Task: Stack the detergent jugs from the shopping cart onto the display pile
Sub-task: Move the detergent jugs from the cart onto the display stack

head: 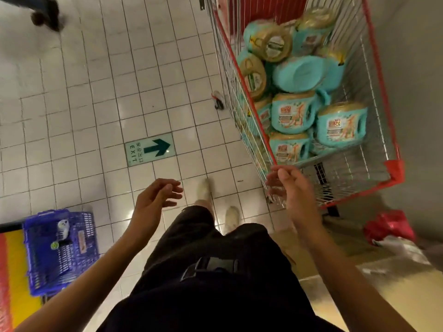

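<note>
A wire shopping cart with red trim stands at the upper right. It holds several teal detergent jugs with gold lids, some upright and some on their sides. My right hand hovers just in front of the cart's near corner, fingers loosely curled and holding nothing. My left hand hangs over the tiled floor, well left of the cart, relaxed and empty. The display pile is not in view.
A blue plastic basket sits on the floor at lower left beside a yellow and red mat. A green EXIT arrow tile marks the floor. Red and white bags lie at the right. Another person's foot is at the top left.
</note>
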A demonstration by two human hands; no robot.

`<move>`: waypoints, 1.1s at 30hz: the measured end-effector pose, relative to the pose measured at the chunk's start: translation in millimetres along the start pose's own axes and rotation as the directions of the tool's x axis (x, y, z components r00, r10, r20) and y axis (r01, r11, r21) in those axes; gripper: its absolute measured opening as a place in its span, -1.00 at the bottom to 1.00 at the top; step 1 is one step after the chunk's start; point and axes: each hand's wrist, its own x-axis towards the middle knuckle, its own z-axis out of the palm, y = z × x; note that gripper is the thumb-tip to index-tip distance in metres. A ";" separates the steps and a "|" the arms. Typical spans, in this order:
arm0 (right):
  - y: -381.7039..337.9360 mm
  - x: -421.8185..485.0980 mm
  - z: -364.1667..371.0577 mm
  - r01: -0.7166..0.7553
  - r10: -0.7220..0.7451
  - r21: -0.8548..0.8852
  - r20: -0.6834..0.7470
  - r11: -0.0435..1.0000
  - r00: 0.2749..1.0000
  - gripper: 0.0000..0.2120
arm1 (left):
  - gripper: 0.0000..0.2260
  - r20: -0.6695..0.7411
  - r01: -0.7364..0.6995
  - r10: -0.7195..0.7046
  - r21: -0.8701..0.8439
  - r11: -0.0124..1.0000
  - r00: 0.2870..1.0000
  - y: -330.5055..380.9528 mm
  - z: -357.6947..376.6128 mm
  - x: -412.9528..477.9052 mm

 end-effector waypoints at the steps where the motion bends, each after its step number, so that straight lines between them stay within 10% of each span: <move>1: -13.6 17.3 5.1 -0.003 0.004 0.007 -0.003 1.000 1.000 -0.79 | -0.78 0.004 0.003 -0.003 0.007 1.000 1.000 9.5 -3.0 17.8; 10: -85.4 121.1 35.0 -0.060 0.081 0.110 -0.193 0.992 0.978 -0.72 | -0.78 0.194 -0.032 0.009 0.112 0.993 0.981 117.4 -8.2 197.0; 24: -124.2 200.4 15.3 -0.177 0.288 0.311 -0.359 0.934 0.888 -0.68 | -0.81 0.650 -0.295 0.075 0.237 0.925 0.757 267.6 145.5 408.8; 33: -157.3 316.2 -50.9 -0.134 0.185 0.152 -0.404 0.979 0.896 -0.68 | -0.81 0.415 0.231 -0.313 0.236 0.944 0.854 264.5 245.4 460.3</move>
